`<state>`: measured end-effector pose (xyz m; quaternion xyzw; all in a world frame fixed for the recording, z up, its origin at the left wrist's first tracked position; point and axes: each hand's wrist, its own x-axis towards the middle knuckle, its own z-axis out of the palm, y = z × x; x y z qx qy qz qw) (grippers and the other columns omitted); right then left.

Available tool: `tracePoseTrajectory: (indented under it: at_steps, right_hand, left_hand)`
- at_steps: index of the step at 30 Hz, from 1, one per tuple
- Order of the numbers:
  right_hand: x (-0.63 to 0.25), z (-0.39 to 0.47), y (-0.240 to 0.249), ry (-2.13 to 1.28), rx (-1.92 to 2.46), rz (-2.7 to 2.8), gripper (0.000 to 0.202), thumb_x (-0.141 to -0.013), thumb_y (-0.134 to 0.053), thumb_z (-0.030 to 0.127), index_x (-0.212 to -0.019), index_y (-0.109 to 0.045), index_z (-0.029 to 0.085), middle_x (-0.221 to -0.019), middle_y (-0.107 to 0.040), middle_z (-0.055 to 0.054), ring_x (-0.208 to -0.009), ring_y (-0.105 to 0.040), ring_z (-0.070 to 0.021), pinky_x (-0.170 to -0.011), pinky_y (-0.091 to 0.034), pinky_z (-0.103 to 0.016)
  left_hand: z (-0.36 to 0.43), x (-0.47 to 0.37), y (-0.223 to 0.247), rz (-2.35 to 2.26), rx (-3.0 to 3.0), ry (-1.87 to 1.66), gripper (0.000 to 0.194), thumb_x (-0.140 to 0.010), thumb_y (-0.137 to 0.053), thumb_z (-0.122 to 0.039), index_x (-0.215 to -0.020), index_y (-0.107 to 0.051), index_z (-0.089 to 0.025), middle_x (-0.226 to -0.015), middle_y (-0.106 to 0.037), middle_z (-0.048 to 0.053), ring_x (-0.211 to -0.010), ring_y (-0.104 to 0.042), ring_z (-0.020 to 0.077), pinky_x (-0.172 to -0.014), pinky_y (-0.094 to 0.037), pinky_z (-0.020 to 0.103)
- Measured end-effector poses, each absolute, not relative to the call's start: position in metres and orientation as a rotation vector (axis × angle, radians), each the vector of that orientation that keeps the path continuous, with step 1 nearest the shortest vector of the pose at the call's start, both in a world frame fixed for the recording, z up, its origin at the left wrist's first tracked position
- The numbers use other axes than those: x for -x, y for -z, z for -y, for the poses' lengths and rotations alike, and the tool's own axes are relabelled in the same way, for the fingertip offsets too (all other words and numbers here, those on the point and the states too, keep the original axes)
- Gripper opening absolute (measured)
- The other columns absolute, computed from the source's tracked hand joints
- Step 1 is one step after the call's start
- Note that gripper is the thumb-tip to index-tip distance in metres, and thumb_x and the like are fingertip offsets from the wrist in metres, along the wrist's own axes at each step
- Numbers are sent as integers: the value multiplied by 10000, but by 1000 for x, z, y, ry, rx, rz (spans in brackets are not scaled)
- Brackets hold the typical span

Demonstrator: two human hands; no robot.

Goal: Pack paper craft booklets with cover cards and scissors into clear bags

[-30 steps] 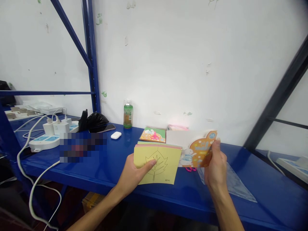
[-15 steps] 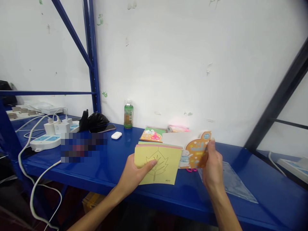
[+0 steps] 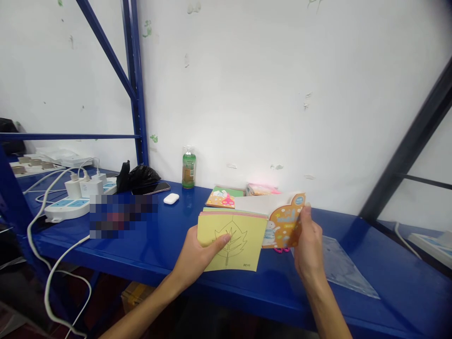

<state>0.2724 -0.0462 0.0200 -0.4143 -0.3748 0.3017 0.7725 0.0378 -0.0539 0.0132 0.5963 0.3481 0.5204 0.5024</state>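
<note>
My left hand is closed around a stack of coloured paper sheets, thumb across the front. The top sheet is yellow, with a line-drawn leaf; pink and green edges show behind it. My right hand grips the right edge of an orange printed card cover with a rabbit on it and a white panel reaching left behind the stack. Pink scissors handles peek out below the cover, the rest hidden. Right of them lies a clear plastic sleeve, flat on the blue table.
At the back lie a green-and-orange pack and another pack by the wall. A green bottle, white earbud case, phone, black plastic bag and power strip with cables stand to the left.
My right hand has shifted slightly left with the orange card cover, bringing it closer to the stack. My left hand and the paper sheets have barely moved.
</note>
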Motion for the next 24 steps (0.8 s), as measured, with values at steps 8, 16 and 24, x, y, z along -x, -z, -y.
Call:
tracePoseTrajectory:
  at_steps: [8,16,24]
  right_hand:
    - [-271,46,-20,-629,928,819,580,-768,-645,736,-759,-710,159,-680,-729,-38,-541,-676,-184,-489,-523,-262]
    - [-272,46,-19,-637,911,814,575,-767,-661,721,-862,-726,158,-693,-738,-32,-537,-675,-184,-467,-510,-256]
    - [-268,47,-21,-672,915,799,595,-773,-649,724,-933,-727,156,-729,-753,-48,-643,-724,-217,-551,-555,-278]
  left_hand:
    - [55,-38,-14,-845,-1451,-1255,428,-820,-767,-368,-1183,-720,-146,-1187,-768,125,-1077,-732,320,-848,-630,373]
    - [57,-38,-14,-849,-1458,-1250,407,-825,-763,-369,-1165,-725,-149,-1196,-764,126,-1087,-727,323,-863,-627,383]
    - [55,-37,-15,-848,-1458,-1250,424,-818,-766,-373,-1174,-723,-147,-1181,-769,128,-1086,-726,330,-870,-626,401]
